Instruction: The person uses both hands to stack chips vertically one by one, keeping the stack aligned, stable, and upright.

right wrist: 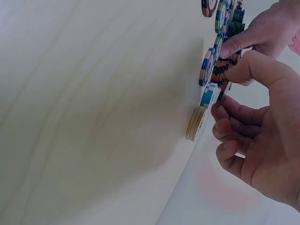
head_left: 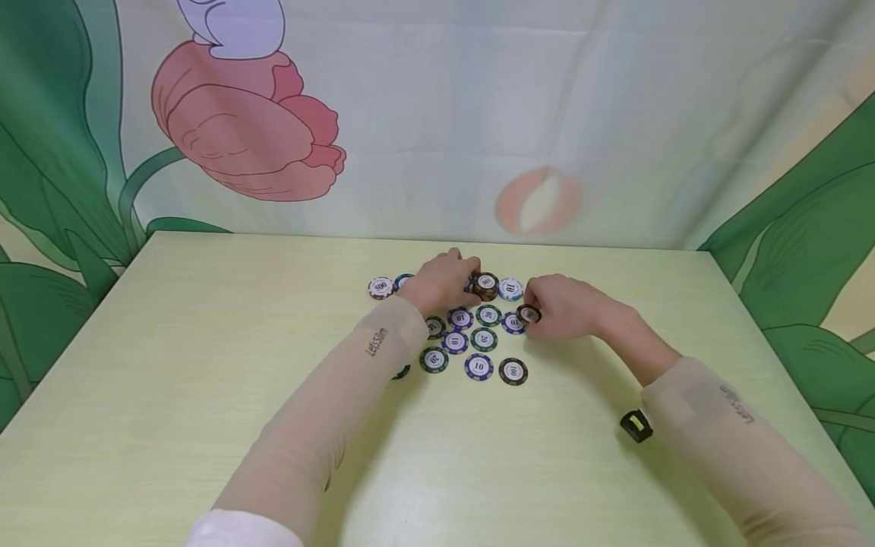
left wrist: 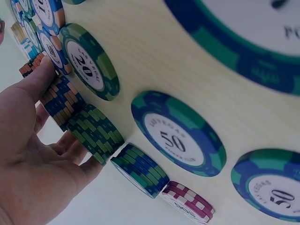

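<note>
My right hand [head_left: 563, 306] pinches a black poker chip [head_left: 529, 314] between thumb and index finger, its other fingers loosely bent in the right wrist view. The chip is tilted there, close to a stack of black and orange chips [right wrist: 218, 72]. Around that stack my left hand [head_left: 440, 282] has its thumb in front and a finger behind. Beside the left hand stand a blue stack [left wrist: 63, 102] and a green stack [left wrist: 96, 133]. A white and light-blue stack [head_left: 510, 288] is between the black stack and my right hand. Yellow-edged chips [right wrist: 195, 124] form a short stack.
Loose chips lie flat nearer me, including a black 100 chip [head_left: 513, 371], a blue 10 chip [head_left: 478, 367] and a green 20 chip [head_left: 434, 359]. A magenta-edged stack [left wrist: 190, 199] ends the row at left. Behind the table [head_left: 205, 342] hangs a printed curtain [head_left: 424, 137].
</note>
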Available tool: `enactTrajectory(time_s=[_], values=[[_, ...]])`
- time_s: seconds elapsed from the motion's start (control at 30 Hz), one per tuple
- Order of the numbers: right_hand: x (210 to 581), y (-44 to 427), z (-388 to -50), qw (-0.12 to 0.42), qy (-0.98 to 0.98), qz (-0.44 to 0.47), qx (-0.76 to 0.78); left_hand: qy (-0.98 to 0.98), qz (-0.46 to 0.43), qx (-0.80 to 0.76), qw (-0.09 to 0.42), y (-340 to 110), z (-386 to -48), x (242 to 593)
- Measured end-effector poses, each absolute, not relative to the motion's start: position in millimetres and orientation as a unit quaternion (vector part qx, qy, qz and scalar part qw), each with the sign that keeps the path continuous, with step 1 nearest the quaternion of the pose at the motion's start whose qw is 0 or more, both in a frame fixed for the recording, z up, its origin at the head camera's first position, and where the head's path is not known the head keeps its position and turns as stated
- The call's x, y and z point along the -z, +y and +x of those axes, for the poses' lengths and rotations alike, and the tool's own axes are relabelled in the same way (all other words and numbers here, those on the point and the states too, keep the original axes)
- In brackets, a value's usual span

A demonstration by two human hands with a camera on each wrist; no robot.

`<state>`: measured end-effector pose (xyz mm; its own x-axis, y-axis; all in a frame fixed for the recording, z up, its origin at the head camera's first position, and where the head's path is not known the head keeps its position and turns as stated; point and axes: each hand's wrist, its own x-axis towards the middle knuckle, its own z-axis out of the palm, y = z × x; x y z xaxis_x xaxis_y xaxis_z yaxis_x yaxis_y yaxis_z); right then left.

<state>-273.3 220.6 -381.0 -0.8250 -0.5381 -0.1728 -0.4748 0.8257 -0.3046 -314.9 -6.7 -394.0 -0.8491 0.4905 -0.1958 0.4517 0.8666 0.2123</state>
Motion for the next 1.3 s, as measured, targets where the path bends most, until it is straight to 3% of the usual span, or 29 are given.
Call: enactTrajectory(time_s=[0.6, 1.3], values=[[383, 194, -283, 0.031, 0.965, -0.239, 0.107, 0.959, 0.242, -0.075, 0.125, -6, -317, 396], [392, 177, -289, 0.0, 0.966, -0.242, 0.087, 0.96, 0.242, -0.071, 0.119, -5, -317, 396]])
